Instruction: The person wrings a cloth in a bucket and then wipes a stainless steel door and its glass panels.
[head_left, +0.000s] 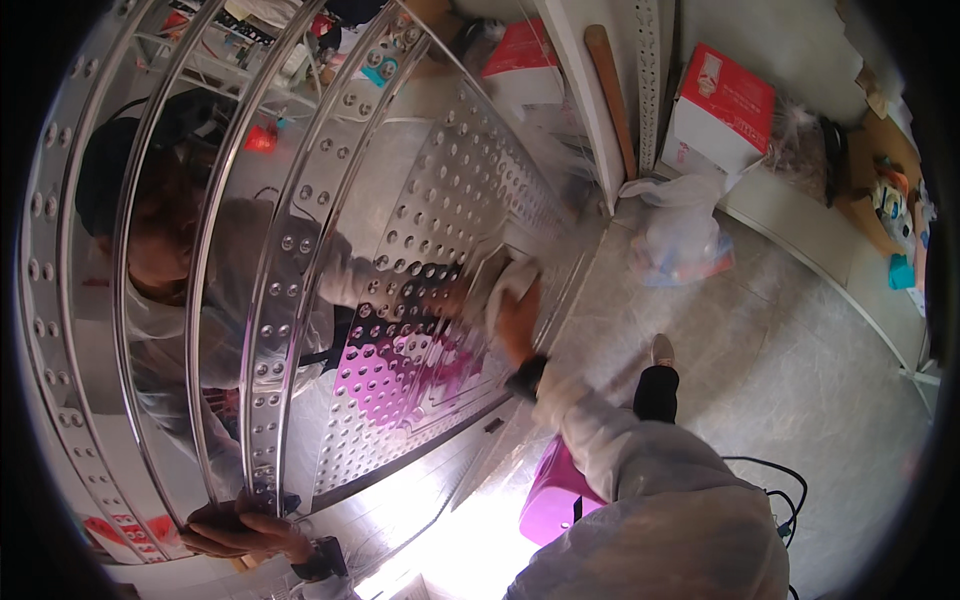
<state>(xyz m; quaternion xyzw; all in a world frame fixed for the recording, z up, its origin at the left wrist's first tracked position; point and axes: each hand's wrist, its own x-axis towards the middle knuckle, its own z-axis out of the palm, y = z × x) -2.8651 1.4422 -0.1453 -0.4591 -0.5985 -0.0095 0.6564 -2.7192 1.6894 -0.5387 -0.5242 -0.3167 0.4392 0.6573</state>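
A large mirror-like metal door panel with curved bars and rows of raised round studs fills the left side. My right hand, slightly blurred, presses a whitish cloth on the panel's lower part, near the floor. My left hand lies against the panel's edge at the bottom left, at the ends of the shiny bars; how firmly it grips cannot be told. Each wrist has a black band. The panel reflects a person in a dark cap and pale sleeves, and a pink shape.
A pink case or stool stands close beside me. Behind are a clear plastic bag on the tiled floor, a red-and-white carton, a wooden handle leaning in the corner, and an open cardboard box. A black cable lies at right.
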